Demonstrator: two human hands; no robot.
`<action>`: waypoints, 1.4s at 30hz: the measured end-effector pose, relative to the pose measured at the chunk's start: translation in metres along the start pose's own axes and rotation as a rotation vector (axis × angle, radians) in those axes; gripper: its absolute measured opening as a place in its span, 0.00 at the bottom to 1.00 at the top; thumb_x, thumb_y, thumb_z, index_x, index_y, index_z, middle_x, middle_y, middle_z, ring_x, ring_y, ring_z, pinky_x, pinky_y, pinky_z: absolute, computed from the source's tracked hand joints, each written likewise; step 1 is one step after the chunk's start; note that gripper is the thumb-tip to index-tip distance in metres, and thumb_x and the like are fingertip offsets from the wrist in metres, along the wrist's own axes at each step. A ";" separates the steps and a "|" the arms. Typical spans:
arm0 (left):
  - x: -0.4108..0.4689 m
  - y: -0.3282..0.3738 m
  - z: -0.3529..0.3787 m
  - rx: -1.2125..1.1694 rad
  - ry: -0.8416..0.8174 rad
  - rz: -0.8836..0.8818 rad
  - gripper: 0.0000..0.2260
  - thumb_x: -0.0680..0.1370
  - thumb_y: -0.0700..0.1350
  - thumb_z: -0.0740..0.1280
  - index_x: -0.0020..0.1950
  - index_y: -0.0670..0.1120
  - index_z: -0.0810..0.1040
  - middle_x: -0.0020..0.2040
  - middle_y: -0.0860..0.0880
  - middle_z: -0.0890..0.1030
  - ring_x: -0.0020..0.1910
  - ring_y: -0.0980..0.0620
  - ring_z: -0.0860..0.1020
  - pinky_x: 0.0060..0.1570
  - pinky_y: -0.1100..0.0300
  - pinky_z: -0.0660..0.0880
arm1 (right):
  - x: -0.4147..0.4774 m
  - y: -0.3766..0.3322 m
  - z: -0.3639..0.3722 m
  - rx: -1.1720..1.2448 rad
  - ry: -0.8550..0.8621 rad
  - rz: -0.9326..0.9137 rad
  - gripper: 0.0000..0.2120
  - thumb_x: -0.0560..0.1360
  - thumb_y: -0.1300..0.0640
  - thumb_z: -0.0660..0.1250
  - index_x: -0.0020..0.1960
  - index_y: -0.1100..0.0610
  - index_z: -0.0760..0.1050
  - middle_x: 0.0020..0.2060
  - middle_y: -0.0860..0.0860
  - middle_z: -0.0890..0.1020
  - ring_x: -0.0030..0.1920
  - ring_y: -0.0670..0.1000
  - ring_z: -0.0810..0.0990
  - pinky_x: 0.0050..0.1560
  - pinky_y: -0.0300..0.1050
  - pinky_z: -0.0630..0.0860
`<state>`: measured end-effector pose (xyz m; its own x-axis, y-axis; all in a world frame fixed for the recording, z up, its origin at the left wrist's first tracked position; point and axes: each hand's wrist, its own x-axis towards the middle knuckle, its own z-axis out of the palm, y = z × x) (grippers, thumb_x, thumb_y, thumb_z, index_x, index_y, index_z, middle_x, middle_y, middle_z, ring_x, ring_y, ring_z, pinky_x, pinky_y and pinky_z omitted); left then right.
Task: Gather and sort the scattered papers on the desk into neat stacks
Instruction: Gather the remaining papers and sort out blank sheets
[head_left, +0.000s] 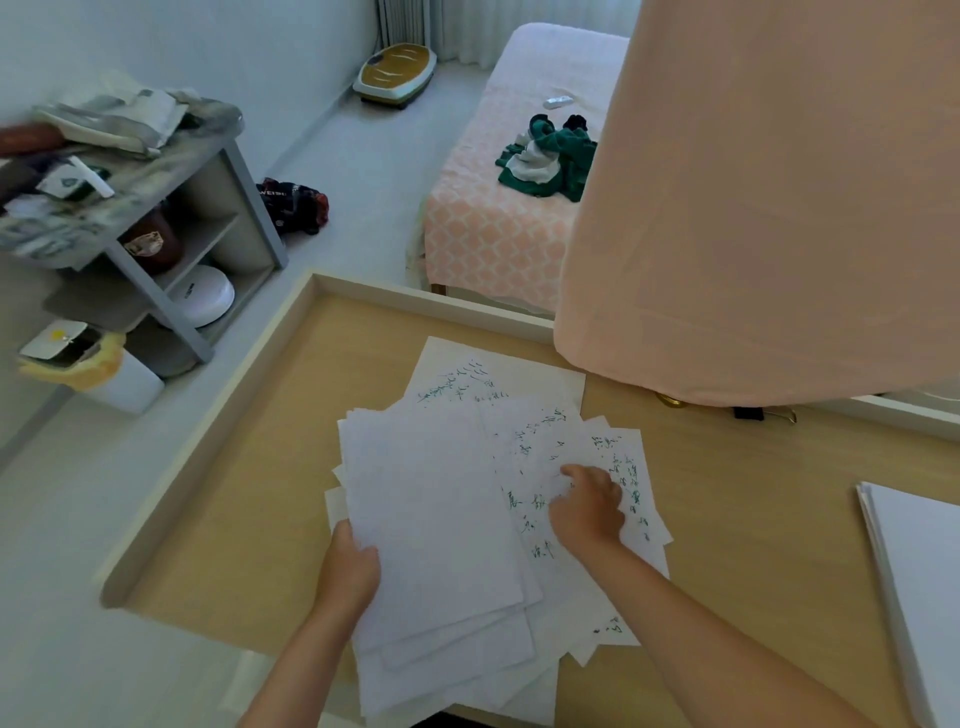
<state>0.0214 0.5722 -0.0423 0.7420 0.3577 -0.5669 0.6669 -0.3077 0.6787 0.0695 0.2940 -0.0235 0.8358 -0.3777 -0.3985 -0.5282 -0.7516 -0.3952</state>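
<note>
The left hand (350, 564) grips the left edge of the blank sheets (436, 509), thumb on top; the right hand (589, 501) rests bent fingers on the written sheets (535, 441), pinching or not, I cannot tell. The bin (124, 384) on the floor holds a white carton (54, 338). Both lots lie fanned mid-desk (234, 519), long axes running away from the person; a squared stack (919, 571) lies at the right edge

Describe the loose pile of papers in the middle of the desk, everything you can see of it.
The loose pile of papers is many thin white sheets, fanned and askew, lying flat on the wooden desk, its near end overhanging the front edge. Sheets on the left show blank faces; those on the right and at the far end carry green handwriting. The left hand grips the blank sheets' left edge; the right hand rests on the written ones, fingers bent.
</note>
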 end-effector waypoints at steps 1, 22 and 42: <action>0.000 -0.003 0.000 0.054 0.022 -0.006 0.12 0.76 0.33 0.60 0.58 0.42 0.72 0.55 0.41 0.78 0.51 0.42 0.77 0.51 0.52 0.74 | 0.005 0.008 -0.003 -0.049 -0.020 0.047 0.29 0.74 0.53 0.69 0.73 0.48 0.65 0.74 0.51 0.62 0.73 0.56 0.59 0.68 0.58 0.66; -0.033 0.030 0.024 0.034 -0.067 0.040 0.12 0.77 0.34 0.57 0.57 0.46 0.68 0.54 0.47 0.75 0.49 0.47 0.76 0.39 0.58 0.71 | 0.021 0.046 -0.022 -0.077 -0.097 0.214 0.45 0.60 0.48 0.82 0.70 0.49 0.64 0.68 0.54 0.60 0.70 0.58 0.57 0.64 0.58 0.69; -0.068 0.035 0.053 -0.195 -0.322 -0.194 0.19 0.77 0.33 0.61 0.66 0.48 0.69 0.54 0.47 0.80 0.51 0.46 0.80 0.42 0.54 0.79 | 0.023 0.090 -0.040 0.231 -0.491 0.163 0.13 0.78 0.67 0.55 0.56 0.60 0.77 0.49 0.55 0.80 0.45 0.54 0.79 0.44 0.46 0.78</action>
<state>-0.0019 0.4906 -0.0050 0.6082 0.0896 -0.7887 0.7938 -0.0784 0.6031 0.0468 0.1964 -0.0352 0.6018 -0.1422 -0.7859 -0.7101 -0.5456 -0.4451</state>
